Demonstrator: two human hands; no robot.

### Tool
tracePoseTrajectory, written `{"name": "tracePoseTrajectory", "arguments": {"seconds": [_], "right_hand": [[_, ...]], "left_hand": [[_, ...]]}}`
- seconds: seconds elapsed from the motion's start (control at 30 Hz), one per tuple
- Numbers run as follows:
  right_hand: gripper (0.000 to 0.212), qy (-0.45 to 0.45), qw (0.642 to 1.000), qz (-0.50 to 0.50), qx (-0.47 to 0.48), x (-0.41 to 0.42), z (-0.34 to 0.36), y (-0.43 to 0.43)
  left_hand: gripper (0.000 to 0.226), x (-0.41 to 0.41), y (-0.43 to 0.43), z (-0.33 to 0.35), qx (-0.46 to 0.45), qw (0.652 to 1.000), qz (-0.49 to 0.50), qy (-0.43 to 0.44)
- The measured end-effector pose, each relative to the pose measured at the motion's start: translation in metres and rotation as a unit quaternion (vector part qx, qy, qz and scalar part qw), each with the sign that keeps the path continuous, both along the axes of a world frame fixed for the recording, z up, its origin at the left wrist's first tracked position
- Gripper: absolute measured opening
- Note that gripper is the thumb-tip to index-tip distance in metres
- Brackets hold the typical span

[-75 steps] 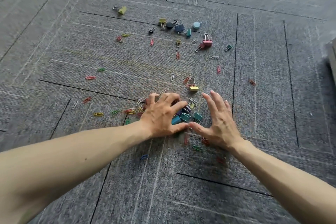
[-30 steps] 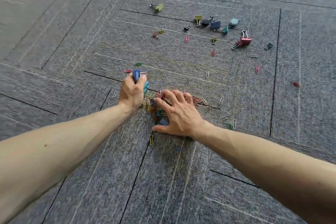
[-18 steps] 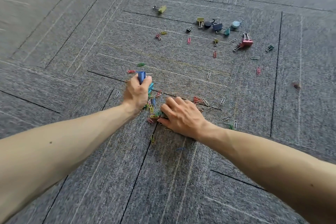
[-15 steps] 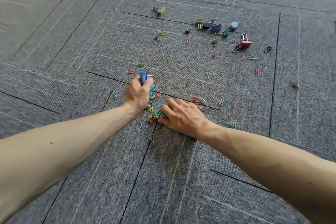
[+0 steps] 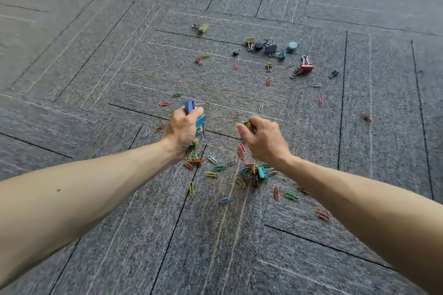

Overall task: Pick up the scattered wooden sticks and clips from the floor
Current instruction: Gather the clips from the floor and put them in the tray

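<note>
Our left hand [image 5: 183, 130] is clenched on a fistful of clips [image 5: 200, 122], one blue binder clip [image 5: 189, 106] poking out the top. Our right hand [image 5: 265, 141] is closed on a few more. We judge the gathering about midway: paper clips [image 5: 217, 167] litter the floor [image 5: 96, 67] below, binder clips [image 5: 271, 49] lie farther off. No sticks visible. Next, another scoop below.

Paper clips [image 5: 217, 167] lie scattered on the carpet floor [image 5: 96, 67] between and beneath the left hand [image 5: 183, 130] and right hand [image 5: 265, 142]. A cluster of binder clips [image 5: 272, 49] lies farther ahead, to the right.
</note>
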State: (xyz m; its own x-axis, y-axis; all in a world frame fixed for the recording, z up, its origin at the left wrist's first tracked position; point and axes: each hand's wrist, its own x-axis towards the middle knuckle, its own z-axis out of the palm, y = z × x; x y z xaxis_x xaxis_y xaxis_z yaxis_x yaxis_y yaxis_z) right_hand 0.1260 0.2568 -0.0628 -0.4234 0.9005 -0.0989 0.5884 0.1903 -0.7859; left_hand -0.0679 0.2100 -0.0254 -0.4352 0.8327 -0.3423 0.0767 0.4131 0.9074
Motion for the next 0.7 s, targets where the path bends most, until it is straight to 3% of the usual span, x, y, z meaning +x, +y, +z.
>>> {"name": "tracePoseTrajectory", "arguments": {"seconds": [0.17,0.4,0.53,0.7], "right_hand": [[0.030,0.148,0.972,-0.124,-0.136,0.009,0.032,0.020],[0.024,0.301,0.905,-0.186,-0.236,0.019,0.106,0.055],[0.026,0.335,0.876,-0.232,-0.260,0.021,0.188,0.063],[0.031,0.352,0.847,-0.266,-0.295,0.017,0.327,0.060]], "left_hand": [[0.020,0.020,0.013,0.016,0.002,0.998,0.023,-0.057],[0.019,0.029,0.042,0.074,0.010,0.996,-0.020,-0.082],[0.018,0.035,0.062,0.151,0.020,0.994,-0.001,-0.110],[0.016,0.054,0.070,0.295,0.051,0.980,0.047,-0.187]]}}
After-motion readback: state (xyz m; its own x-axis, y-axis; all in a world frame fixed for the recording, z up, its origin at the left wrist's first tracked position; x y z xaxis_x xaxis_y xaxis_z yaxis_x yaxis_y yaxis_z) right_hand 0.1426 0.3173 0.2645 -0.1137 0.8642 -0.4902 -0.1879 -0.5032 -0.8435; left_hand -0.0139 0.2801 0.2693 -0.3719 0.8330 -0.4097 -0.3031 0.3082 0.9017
